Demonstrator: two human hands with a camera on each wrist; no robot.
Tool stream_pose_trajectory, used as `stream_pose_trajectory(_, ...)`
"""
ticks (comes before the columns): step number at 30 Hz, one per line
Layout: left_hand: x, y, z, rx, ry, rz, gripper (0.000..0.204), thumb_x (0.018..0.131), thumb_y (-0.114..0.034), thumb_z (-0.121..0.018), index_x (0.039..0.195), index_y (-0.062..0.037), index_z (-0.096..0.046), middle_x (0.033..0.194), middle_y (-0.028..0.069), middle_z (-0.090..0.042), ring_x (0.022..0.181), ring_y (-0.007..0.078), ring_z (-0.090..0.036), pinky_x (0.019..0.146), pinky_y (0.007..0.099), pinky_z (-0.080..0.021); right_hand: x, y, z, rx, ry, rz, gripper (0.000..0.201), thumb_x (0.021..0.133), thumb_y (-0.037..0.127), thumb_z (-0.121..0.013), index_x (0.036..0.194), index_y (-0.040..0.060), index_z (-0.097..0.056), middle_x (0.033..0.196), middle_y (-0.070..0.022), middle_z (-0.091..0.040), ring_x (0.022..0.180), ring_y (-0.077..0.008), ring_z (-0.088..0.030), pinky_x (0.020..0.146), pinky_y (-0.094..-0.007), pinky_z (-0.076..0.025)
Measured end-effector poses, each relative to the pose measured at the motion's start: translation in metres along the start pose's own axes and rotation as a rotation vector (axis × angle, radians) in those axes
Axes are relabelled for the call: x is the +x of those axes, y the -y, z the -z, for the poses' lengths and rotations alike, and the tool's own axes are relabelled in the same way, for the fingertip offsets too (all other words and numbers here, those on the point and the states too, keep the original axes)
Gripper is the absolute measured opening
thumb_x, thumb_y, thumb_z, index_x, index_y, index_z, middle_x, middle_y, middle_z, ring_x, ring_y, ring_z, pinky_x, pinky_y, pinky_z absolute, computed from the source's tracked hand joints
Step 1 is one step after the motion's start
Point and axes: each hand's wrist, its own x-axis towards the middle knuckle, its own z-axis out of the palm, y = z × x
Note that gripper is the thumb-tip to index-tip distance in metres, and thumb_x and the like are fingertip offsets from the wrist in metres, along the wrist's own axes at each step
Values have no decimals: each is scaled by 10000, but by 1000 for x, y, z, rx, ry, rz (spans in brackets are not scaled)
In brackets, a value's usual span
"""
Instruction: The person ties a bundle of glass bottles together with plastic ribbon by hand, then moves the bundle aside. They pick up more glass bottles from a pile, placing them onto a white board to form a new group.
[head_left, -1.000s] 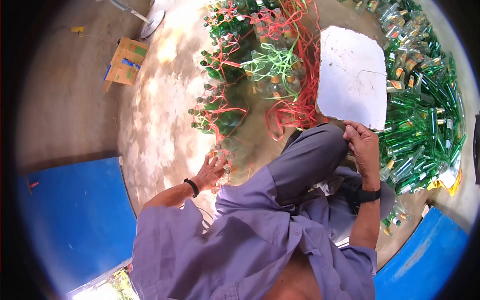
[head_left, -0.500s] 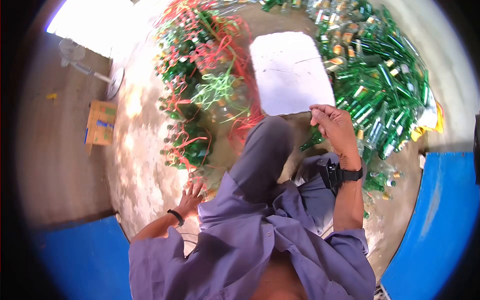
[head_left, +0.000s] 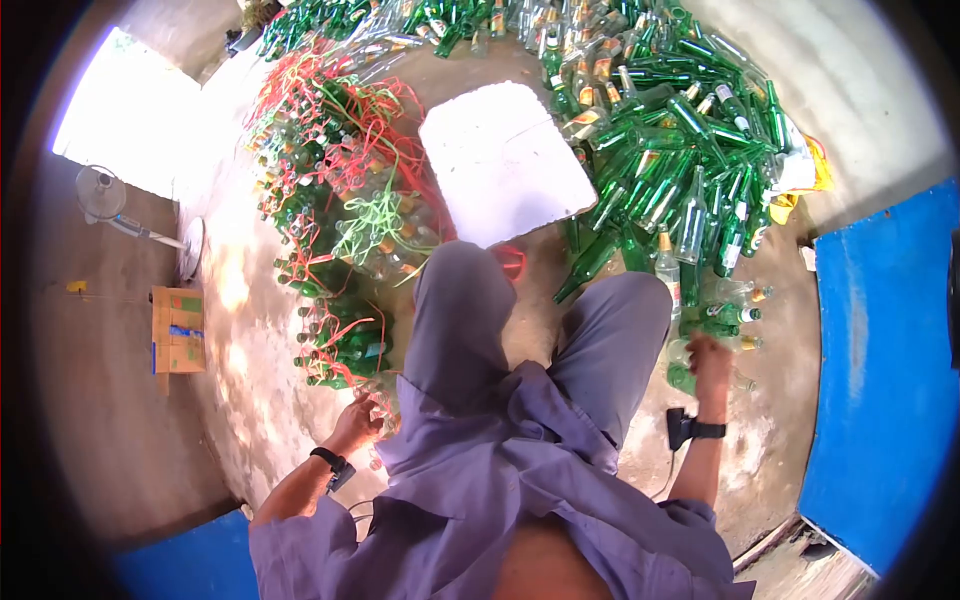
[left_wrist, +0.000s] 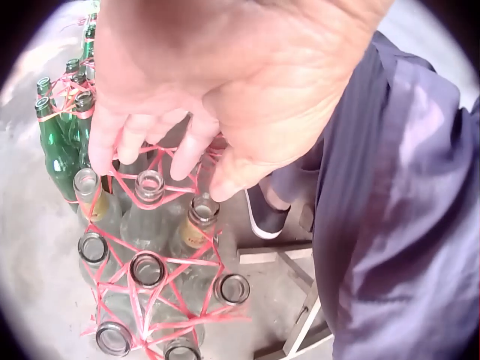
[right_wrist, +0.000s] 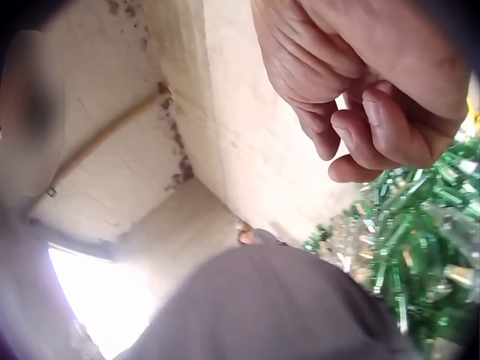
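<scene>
My left hand (head_left: 355, 425) is at a bundle of clear bottles tied with pink-red string beside my left thigh. In the left wrist view the hand (left_wrist: 217, 90) is over the bundle, fingers relaxed and pointing down, the thumb beside the mouth of a clear bottle (left_wrist: 202, 214); contact is hard to tell. My right hand (head_left: 710, 365), blurred, hangs above a few bottles lying right of my right knee. Seen from the right wrist, the hand (right_wrist: 375, 97) has loosely curled fingers and nothing visible in them.
A white board (head_left: 505, 165) lies on the floor ahead of my knees. Left of it stand green bottles (head_left: 350, 340) bound with string; right of it spreads a heap of loose bottles (head_left: 690, 130). A cardboard box (head_left: 180, 330) and a fan (head_left: 100, 195) are at the far left.
My right hand has left the board's near edge and moved right and back, past my right knee. My knees now show side by side. The left hand stays at the clear bottles; the head view has turned.
</scene>
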Motion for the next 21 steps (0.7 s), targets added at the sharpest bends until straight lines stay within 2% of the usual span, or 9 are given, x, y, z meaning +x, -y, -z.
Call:
stream_pose_trajectory(2,15,-9,4,-111,-16,51,293,781,-165,-642,1048,-60,-704,1119,168,-690,1161,368,-605,944,427,-522,-11,-46,-20,131,10,-10,250,908,257,-673,774,46,-687,629,-9,-580,478,-72,-467,437,-231,-369)
stream_pose_trajectory(4,32,-15,9,-192,48,152,272,801,-154,-647,1046,-49,-704,1024,165,-716,1021,327,-684,867,387,-548,-13,-87,-34,-120,218,-168,199,899,225,-668,867,33,-709,665,-26,-638,518,-92,-553,469,-246,-454)
stream_pose_trajectory(6,46,-20,11,-313,20,227,231,833,-130,-643,1036,-39,-703,968,151,-731,892,270,-723,791,347,-556,-2,-187,-49,-58,478,95,203,882,191,-688,860,-11,-699,716,-21,-672,560,-92,-564,464,-261,-434)
stream_pose_trajectory(8,67,-28,25,-329,-123,43,233,857,-127,-644,1057,-20,-695,964,137,-738,865,227,-725,764,331,-555,-59,-136,-54,274,658,165,322,868,191,-728,1094,-33,-679,1003,-84,-715,854,-151,-654,716,-313,-543)
stream_pose_trajectory(10,82,-50,49,-260,-163,25,254,861,-112,-649,1089,-8,-685,962,130,-742,851,202,-720,747,312,-550,-66,-178,-52,178,722,181,487,858,174,-750,1272,-34,-600,1255,-132,-646,1161,-199,-583,986,-373,-474)
stream_pose_trajectory(12,94,-72,71,-545,-217,59,240,888,-109,-648,1103,-8,-683,944,109,-742,870,152,-700,756,288,-540,-51,-236,-45,63,884,-214,590,876,149,-724,1396,-12,-496,1423,-149,-531,1304,-204,-483,1074,-380,-403)
stream_pose_trajectory(13,100,-82,82,-551,-218,59,240,888,-109,-648,1103,-8,-683,944,109,-742,870,152,-700,756,288,-540,-72,-212,-41,95,888,-69,406,903,161,-681,1263,-17,-618,1233,-168,-664,1204,-234,-586,1034,-391,-446)
stream_pose_trajectory(18,116,-136,123,-649,-334,-183,195,959,-70,-584,1117,1,-673,953,57,-731,888,125,-673,804,276,-523,-76,-196,-44,70,857,-109,401,904,166,-682,1256,-15,-618,1227,-165,-664,1195,-232,-589,1027,-392,-449)
stream_pose_trajectory(21,123,-163,141,-601,-418,-327,191,936,-37,-586,1110,-11,-662,1124,101,-696,1000,140,-644,859,277,-503,-84,-191,-46,65,840,-135,397,905,170,-682,1251,-13,-617,1223,-162,-663,1188,-231,-591,1022,-394,-452)
